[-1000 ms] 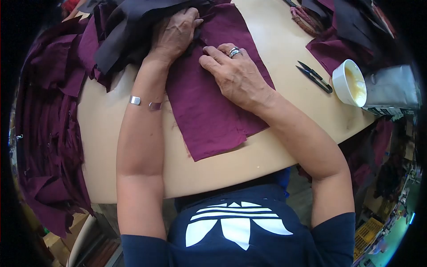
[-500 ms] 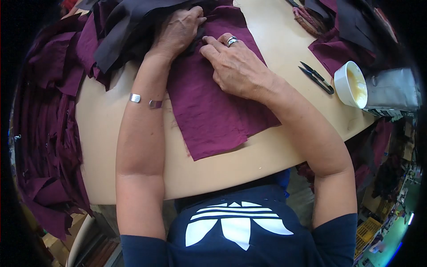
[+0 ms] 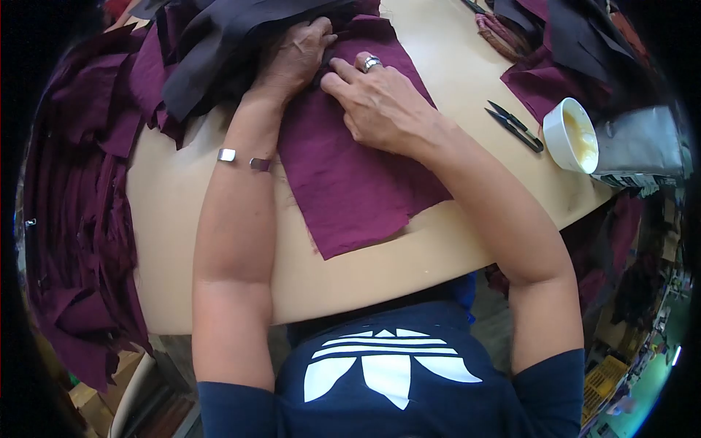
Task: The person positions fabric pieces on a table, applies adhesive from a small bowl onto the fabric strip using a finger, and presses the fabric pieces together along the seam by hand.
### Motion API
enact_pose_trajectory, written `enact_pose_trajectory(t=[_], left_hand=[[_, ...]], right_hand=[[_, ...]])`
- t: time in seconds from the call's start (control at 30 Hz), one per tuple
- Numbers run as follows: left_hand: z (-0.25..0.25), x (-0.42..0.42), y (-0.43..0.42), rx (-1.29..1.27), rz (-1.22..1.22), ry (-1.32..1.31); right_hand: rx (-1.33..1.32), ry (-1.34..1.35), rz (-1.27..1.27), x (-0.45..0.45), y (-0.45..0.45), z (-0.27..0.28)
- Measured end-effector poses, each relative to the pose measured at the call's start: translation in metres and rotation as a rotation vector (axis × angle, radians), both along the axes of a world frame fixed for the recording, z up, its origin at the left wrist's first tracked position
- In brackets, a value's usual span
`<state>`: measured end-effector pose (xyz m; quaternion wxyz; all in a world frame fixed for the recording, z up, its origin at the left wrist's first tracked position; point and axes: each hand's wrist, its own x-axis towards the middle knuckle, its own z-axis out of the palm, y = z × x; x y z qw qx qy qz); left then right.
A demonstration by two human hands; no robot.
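A maroon cloth piece (image 3: 358, 190) lies spread on the table, its near edge slightly frayed. Dark grey cloth (image 3: 212, 66) is bunched over its far left side. My left hand (image 3: 296, 62), a metal cuff on that forearm, is closed at the edge of the dark cloth, its fingers curled. My right hand (image 3: 383, 106), wearing rings, rests over the maroon piece. Its thumb and index finger pinch at the dark cloth's edge, close beside my left hand. What lies exactly between the fingertips is partly hidden.
Black thread snips (image 3: 515, 125) lie on the pale table (image 3: 212, 292), beside a white bowl (image 3: 558, 139) of yellowish paste. A silvery packet (image 3: 639, 146) stands behind the bowl. More maroon cloth (image 3: 80, 197) hangs off the left edge; further pieces (image 3: 562, 73) lie at upper right.
My right hand has moved slightly left toward my left hand. The thumb and index finger are now nearer the dark cloth's edge. The view has shifted a little.
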<state>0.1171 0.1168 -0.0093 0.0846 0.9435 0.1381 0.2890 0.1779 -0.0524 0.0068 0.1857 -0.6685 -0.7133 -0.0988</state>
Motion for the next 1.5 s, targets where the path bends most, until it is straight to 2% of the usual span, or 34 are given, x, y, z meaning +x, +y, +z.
enact_pose_trajectory(t=[0.2,0.23,0.43,0.57,0.67,0.73,0.77,0.9,1.1,1.3,1.5], left_hand=[[-0.007,0.005,0.006,-0.068,-0.085,-0.094],[0.004,-0.003,-0.002,-0.02,-0.018,-0.007],[-0.01,0.003,0.007,-0.145,-0.135,-0.103],[-0.008,0.002,0.012,-0.182,-0.107,0.004],[0.027,-0.014,-0.003,-0.314,-0.046,0.186],[0.048,-0.023,-0.015,-0.447,-0.001,0.369],[0.047,-0.028,-0.02,-0.343,0.029,0.415],[0.029,-0.028,-0.013,-0.276,0.052,0.38],[0.025,-0.027,-0.01,-0.366,0.036,0.355],[0.03,-0.03,-0.017,-0.352,0.041,0.372],[0.033,-0.039,-0.035,-0.114,0.077,0.406]], right_hand=[[0.053,-0.035,0.046,0.005,-0.003,-0.004],[0.073,-0.061,0.074,0.006,-0.008,-0.003],[-0.005,-0.1,0.152,-0.011,-0.067,0.015],[-0.135,-0.012,0.238,-0.024,-0.11,0.026],[-0.176,0.183,0.241,-0.031,-0.126,0.028],[-0.164,0.157,0.223,-0.033,-0.128,0.026],[-0.136,0.123,0.204,-0.036,-0.126,0.024],[0.013,-0.052,0.224,-0.044,-0.118,0.015],[0.154,0.197,0.208,-0.047,-0.112,0.008],[0.165,0.255,0.212,-0.052,-0.115,0.01],[0.21,0.233,0.201,-0.052,-0.115,0.001]])
